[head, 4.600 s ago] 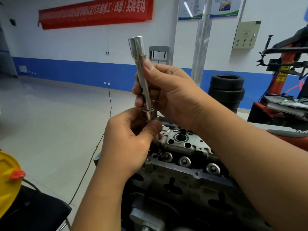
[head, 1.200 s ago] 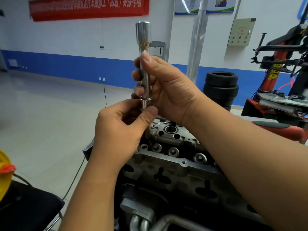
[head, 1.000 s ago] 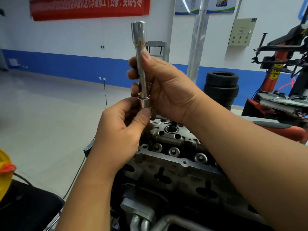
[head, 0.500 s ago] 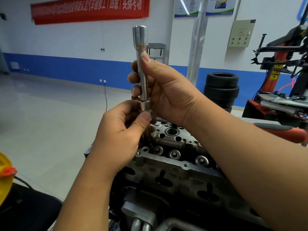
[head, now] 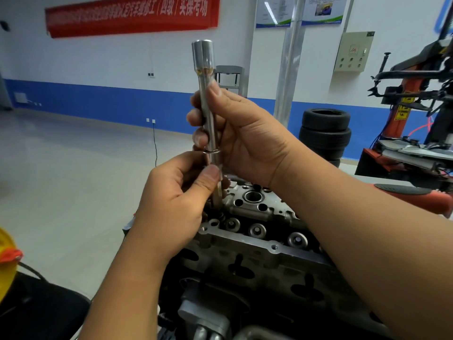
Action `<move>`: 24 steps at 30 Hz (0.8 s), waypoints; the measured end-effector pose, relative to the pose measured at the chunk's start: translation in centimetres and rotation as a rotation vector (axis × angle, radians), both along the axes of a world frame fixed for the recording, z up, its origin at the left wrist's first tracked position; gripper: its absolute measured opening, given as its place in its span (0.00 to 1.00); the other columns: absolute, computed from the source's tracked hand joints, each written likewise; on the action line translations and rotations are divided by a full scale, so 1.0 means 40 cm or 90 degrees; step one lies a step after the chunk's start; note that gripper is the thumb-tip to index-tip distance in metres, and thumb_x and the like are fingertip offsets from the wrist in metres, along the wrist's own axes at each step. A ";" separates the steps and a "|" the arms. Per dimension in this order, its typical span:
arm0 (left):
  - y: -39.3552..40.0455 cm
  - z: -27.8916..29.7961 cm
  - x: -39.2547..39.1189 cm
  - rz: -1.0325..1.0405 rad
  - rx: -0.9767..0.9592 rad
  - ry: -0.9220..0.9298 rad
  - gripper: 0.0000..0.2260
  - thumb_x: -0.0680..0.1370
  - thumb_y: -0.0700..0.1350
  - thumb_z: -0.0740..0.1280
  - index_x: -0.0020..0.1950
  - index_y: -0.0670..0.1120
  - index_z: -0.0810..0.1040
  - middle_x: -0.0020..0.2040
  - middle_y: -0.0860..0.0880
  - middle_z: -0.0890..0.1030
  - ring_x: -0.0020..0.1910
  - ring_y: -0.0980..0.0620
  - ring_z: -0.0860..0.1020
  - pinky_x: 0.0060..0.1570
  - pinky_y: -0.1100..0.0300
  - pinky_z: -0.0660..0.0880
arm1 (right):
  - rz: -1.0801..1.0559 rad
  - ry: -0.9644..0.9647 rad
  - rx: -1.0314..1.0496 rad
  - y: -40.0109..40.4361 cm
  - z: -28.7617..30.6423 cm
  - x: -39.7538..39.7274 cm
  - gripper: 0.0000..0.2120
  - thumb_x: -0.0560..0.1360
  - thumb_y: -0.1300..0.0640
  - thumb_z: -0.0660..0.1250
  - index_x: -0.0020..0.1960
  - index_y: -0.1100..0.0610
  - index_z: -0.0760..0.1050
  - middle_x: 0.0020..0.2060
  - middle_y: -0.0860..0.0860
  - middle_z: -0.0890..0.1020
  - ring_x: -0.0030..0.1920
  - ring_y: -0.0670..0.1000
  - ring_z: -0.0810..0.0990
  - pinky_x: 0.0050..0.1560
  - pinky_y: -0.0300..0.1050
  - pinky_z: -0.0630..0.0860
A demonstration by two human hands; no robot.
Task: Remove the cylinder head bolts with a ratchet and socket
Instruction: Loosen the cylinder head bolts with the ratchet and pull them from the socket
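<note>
Little has shifted since half a second ago: both hands keep the same hold on the long steel bolt (head: 208, 111), which stands almost as it did, only a touch higher in view. From the head camera, the right hand (head: 242, 133) has its fingers and thumb curled round the upper shank, while the left hand (head: 179, 190) pinches the lower part just under the washer. Its long axis runs near upright, wide head at the top, lower end pointing down into the far-left corner of the cylinder head (head: 264, 244), right below the grip. Whether the tip is clear of its hole I cannot tell, as the left thumb hides it. Open bores in the cylinder head look empty. Tyres (head: 324, 133) stack far right.
</note>
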State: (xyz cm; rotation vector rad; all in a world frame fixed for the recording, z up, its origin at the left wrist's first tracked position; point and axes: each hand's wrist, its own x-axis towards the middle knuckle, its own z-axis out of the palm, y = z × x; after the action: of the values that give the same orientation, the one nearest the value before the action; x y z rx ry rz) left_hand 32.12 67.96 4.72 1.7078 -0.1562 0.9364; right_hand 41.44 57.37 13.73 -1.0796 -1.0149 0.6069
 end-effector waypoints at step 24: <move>-0.018 0.001 0.001 0.088 0.008 -0.025 0.08 0.75 0.51 0.72 0.48 0.64 0.86 0.40 0.56 0.88 0.41 0.53 0.87 0.50 0.44 0.85 | -0.051 0.008 0.016 0.002 0.000 -0.008 0.08 0.77 0.50 0.68 0.47 0.55 0.73 0.38 0.51 0.83 0.31 0.50 0.80 0.44 0.50 0.74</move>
State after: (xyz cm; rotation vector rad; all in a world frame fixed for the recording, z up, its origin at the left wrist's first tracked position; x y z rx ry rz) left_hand 32.16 67.24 4.76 1.7304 -0.0706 1.0730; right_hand 41.10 57.43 13.71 -1.0882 -0.9607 0.5342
